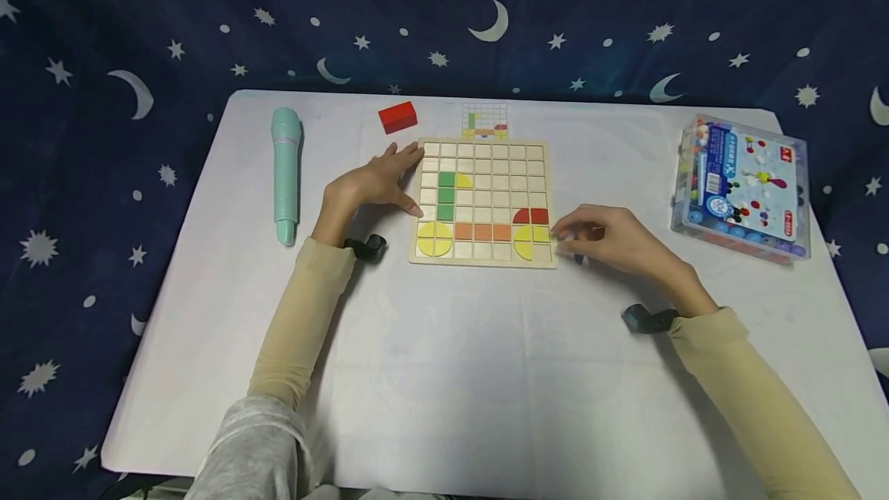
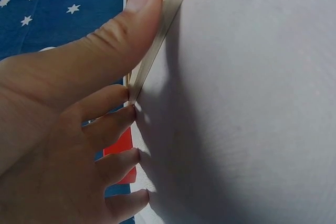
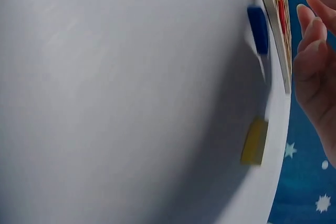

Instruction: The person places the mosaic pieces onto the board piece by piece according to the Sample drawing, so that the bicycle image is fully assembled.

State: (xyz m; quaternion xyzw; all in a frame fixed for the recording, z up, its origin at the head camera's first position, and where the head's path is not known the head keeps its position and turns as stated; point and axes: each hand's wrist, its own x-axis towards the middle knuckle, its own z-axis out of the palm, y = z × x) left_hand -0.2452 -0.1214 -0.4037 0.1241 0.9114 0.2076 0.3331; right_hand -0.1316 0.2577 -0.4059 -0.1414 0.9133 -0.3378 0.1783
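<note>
A wooden grid board point(image 1: 484, 262) lies mid-table, holding flat green, orange, red and yellow pieces. My left hand point(image 1: 378, 180) rests along its left edge, fingers spread at the upper corner and thumb lower down; in the left wrist view the thumb point(image 2: 139, 22) touches the frame. Beside the board's right edge is my right hand point(image 1: 611, 236), fingertips close to the yellow pieces point(image 1: 539, 234), with bent fingers and no piece visible between them. Below that hand, a blue piece point(image 3: 258, 30) and a yellow piece point(image 3: 254, 142) lie on the table.
A small pattern card point(image 1: 485, 120) lies behind the board, with a red block point(image 1: 397, 117) to its left. A mint-green microphone-shaped object point(image 1: 285, 176) lies at the left. At the right sits a clear plastic box point(image 1: 743, 187) of coloured parts. A starry cloth point(image 1: 417, 14) hangs behind.
</note>
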